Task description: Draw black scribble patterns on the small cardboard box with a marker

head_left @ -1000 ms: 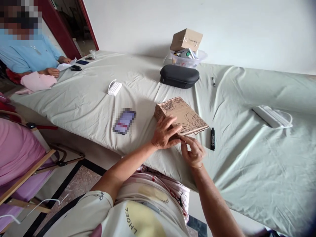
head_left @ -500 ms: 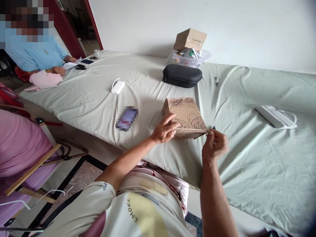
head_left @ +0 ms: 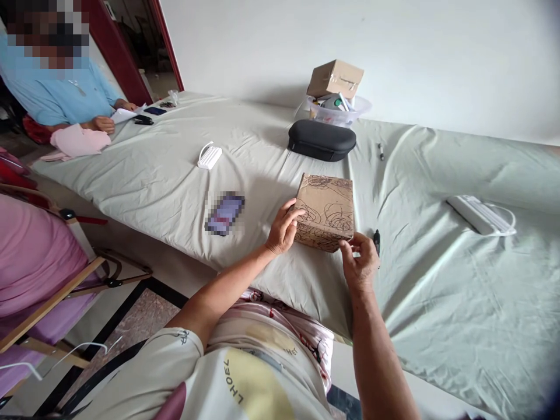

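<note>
A small cardboard box [head_left: 324,201] with black scribbled loops on its top and front rests on the cloth-covered surface before me. My left hand [head_left: 282,228] grips its left side, fingers reaching over the top edge. At the front right corner, my right hand [head_left: 361,261] has thumb and fingers closed on the cardboard. A black marker [head_left: 377,240] lies just beyond the right hand, partly hidden by it.
Behind the box are a black zip case [head_left: 322,140] and a clear plastic basin [head_left: 361,107] bearing another carton [head_left: 335,79]. A phone [head_left: 225,213] and white power strips [head_left: 479,214] lie to the sides. A person in blue [head_left: 70,96] sits far left, holding paper.
My right hand has moved left and slightly down, closer to the box. The front right edge, earlier drawn out toward that hand, is now squarer, and the box has turned a little.
</note>
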`<state>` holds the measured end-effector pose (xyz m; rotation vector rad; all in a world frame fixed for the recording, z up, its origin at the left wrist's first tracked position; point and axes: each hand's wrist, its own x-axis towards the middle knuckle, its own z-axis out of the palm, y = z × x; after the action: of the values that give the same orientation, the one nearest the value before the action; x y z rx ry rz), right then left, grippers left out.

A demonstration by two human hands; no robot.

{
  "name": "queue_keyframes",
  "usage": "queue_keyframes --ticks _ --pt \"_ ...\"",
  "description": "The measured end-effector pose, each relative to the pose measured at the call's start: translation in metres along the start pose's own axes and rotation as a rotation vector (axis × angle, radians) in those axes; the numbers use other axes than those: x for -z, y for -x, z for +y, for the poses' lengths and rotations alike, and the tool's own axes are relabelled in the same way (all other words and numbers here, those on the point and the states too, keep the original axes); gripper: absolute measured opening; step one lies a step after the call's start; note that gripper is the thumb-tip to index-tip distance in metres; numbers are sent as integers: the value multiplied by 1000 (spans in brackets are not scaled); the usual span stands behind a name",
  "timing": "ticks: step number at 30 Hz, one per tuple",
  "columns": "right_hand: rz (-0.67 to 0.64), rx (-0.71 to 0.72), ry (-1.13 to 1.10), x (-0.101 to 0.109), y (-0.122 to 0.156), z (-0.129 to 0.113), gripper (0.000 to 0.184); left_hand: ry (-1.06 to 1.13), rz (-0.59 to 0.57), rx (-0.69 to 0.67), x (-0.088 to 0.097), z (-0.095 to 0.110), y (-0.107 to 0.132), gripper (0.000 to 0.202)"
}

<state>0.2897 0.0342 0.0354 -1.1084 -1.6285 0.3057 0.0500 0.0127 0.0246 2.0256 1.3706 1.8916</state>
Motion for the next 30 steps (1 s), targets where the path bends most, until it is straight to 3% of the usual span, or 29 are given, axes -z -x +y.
queue_keyframes --ticks 9,15,18,21,26,30 --pt "-155 -162 -35 3 4 4 77 131 97 89 5 3 -3 51" --pt "47 -57 -155 1 4 12 71 172 -7 165 -1 -2 1 51" --pt "138 -7 -248 3 2 12 70 137 -108 192 -8 -6 5 36" --pt "138 -34 -279 3 1 9 70 64 -156 230 -14 -7 8 18" --pt "-55 -163 -140 0 4 2 65 -59 -188 370 -10 -5 6 18" --pt "-261 -195 33 -3 7 -4 45 -111 -204 456 -3 1 1 22"
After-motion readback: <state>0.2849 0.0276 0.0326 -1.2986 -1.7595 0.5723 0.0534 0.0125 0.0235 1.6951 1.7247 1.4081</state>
